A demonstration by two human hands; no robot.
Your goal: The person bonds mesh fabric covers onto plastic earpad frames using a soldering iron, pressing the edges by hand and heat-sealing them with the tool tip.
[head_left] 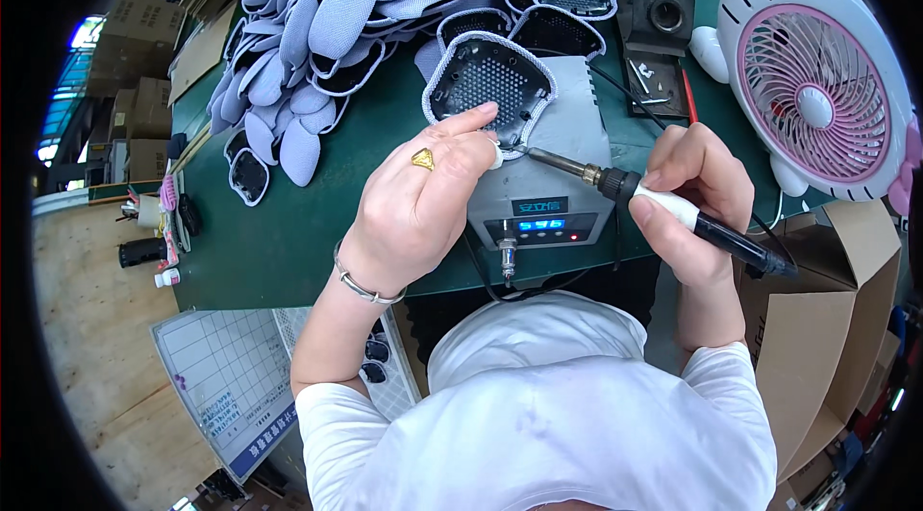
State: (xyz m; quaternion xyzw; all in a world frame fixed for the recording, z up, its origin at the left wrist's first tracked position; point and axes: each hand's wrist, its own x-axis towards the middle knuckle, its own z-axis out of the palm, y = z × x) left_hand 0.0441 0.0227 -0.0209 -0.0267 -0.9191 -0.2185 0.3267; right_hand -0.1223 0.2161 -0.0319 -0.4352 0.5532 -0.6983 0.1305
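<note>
A black perforated plastic cover edged with grey mesh fabric rests on top of a grey soldering station. My left hand presses and grips its near edge, index finger stretched over the black inner face; something small and white shows at the fingertips. Held like a pen in my right hand is a soldering iron with a white and black handle. Its metal tip points left and meets, or nearly meets, the cover's lower right rim, close to my left fingertips.
Many similar grey covers are heaped at the far left of the green table. A pink and white fan stands at the right, near a dark metal holder. An open cardboard box is at lower right; a cable loops below the station.
</note>
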